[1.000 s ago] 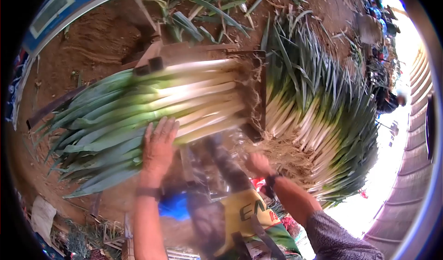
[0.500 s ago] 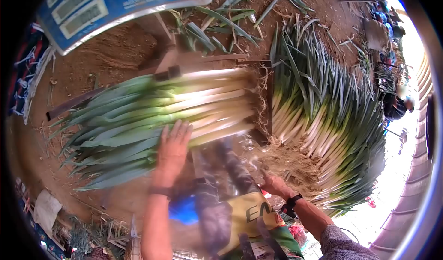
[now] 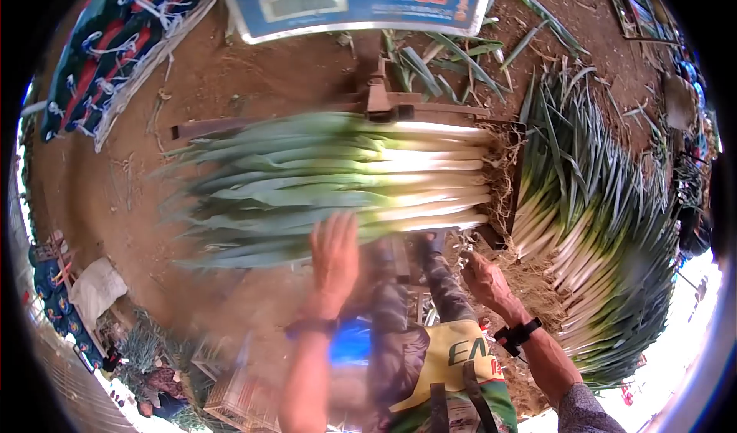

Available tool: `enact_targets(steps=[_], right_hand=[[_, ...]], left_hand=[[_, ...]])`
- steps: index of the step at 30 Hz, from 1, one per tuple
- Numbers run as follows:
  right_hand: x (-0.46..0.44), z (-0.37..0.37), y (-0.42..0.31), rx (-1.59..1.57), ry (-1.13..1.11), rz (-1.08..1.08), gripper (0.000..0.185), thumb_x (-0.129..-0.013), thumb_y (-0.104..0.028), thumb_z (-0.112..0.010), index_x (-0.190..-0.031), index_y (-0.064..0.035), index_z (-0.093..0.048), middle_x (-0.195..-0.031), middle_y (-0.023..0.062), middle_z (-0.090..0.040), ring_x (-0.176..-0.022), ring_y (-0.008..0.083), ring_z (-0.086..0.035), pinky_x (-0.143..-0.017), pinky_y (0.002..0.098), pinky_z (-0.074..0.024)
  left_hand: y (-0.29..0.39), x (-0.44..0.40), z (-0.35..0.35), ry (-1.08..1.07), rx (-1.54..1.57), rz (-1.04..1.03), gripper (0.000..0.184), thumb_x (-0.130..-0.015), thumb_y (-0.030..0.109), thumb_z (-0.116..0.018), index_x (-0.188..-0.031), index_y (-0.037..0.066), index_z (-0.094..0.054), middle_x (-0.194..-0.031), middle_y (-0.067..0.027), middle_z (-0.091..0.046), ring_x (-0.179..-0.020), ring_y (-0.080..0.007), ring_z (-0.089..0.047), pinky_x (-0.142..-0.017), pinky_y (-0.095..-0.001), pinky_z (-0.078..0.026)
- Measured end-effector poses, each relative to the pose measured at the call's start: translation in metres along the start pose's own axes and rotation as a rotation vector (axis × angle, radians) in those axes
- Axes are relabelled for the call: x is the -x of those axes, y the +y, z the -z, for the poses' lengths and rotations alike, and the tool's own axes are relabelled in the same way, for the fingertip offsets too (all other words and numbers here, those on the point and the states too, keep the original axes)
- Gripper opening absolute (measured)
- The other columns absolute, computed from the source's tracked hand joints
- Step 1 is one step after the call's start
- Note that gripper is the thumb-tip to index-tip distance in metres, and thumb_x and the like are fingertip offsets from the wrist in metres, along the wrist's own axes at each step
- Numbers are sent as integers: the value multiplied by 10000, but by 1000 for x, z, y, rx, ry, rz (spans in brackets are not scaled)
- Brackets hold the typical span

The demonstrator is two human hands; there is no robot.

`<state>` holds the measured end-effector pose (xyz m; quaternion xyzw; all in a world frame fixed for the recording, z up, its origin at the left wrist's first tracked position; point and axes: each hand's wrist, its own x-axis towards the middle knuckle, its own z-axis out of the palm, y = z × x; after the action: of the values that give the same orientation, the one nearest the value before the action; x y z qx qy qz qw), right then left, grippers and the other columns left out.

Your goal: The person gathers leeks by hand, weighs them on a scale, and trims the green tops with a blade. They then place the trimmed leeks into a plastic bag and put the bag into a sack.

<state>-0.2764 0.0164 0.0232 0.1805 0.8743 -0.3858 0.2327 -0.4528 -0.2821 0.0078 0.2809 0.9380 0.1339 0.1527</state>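
A row of long green onions [image 3: 307, 173] lies side by side on a metal frame, green leaves to the left, white stems and stringy roots to the right. My left hand [image 3: 335, 249] has its fingers stretched out flat at the row's near edge, touching the leaves where they meet the pale stems. My right hand [image 3: 489, 281] is below the root end, near a metal end plate [image 3: 503, 237], with its fingers curled in. Whatever those fingers may hold is hidden. A dark band sits on each wrist.
A blue scale display [image 3: 361, 7] stands beyond the row. A big pile of green onions [image 3: 595, 226] fans out on the ground at right. Loose leaves [image 3: 461, 61] litter the soil. A patterned quilt [image 3: 115, 49] lies far left, a wire crate [image 3: 242, 402] near left.
My view has turned, shifting the scale and onions rightward in it. My left hand has slid back from the stems to the near edge. My right hand is higher, closer to the root end.
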Motion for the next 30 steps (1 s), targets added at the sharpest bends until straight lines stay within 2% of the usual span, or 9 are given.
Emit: enact_targets(steps=[4,6,8,12,14,17,20,21,30], right_hand=[[3,3,-11,58,-176,-31,191,-938,-107,-572,-1107,-46,-636,-861,244,-677,-789,416,-677,-663,487,-543],[17,-2,-3,36,-148,13,189,-894,-88,-566,-1051,-40,-660,-841,244,-683,-787,401,-685,-657,474,-546],[30,6,-10,52,-304,-168,255,-909,-187,-631,-1104,-27,-669,-923,236,-693,-870,426,-683,-759,473,-550],[57,5,-7,85,-334,-220,287,-925,-252,-630,-1113,-44,-693,-931,235,-713,-909,391,-703,-782,452,-558],[70,4,1,12,-338,-229,301,-929,-252,-625,-1126,-34,-689,-905,223,-717,-867,365,-711,-766,438,-557],[91,1,12,-149,-340,-190,318,-937,-231,-595,-1138,3,-673,-834,188,-716,-756,258,-719,-705,395,-557],[101,9,1,-142,-360,-261,324,-938,-224,-583,-1141,14,-667,-811,178,-715,-721,245,-717,-672,386,-556],[99,29,-35,-205,-398,-417,333,-926,-224,-578,-1136,20,-666,-802,172,-717,-708,245,-719,-658,381,-562],[124,27,-30,-248,-384,-449,319,-894,-194,-592,-1108,30,-666,-847,161,-740,-740,237,-736,-693,366,-583]], left_hand=[[3,53,2,-19,121,167,501,-914,112,-651,-1395,53,-522,-1423,-150,-536,-1349,-338,-470,-1141,-531,-339],[8,95,-9,-174,217,291,460,-914,130,-650,-1355,50,-547,-1393,-165,-563,-1313,-370,-495,-1105,-533,-372],[26,130,-9,-221,218,320,422,-911,145,-655,-1317,59,-576,-1377,-171,-581,-1298,-376,-509,-1078,-537,-392],[65,178,13,-343,498,475,388,-918,181,-650,-1283,56,-609,-1273,-200,-646,-1169,-396,-608,-1000,-523,-467],[79,210,-1,-322,524,473,375,-919,202,-650,-1255,36,-633,-1206,-217,-675,-1106,-419,-634,-959,-492,-505],[99,229,12,-416,610,601,376,-921,233,-636,-1222,8,-663,-1197,-236,-681,-1122,-421,-630,-971,-465,-508],[112,225,45,-492,697,698,387,-926,254,-630,-1218,4,-666,-1187,-242,-683,-1118,-420,-634,-971,-461,-509],[113,235,39,-439,697,686,383,-928,260,-633,-1211,5,-670,-1179,-245,-686,-1117,-412,-639,-967,-459,-511],[117,265,31,-285,628,692,344,-925,250,-650,-1194,38,-683,-1127,-223,-712,-1033,-391,-683,-915,-441,-536]])
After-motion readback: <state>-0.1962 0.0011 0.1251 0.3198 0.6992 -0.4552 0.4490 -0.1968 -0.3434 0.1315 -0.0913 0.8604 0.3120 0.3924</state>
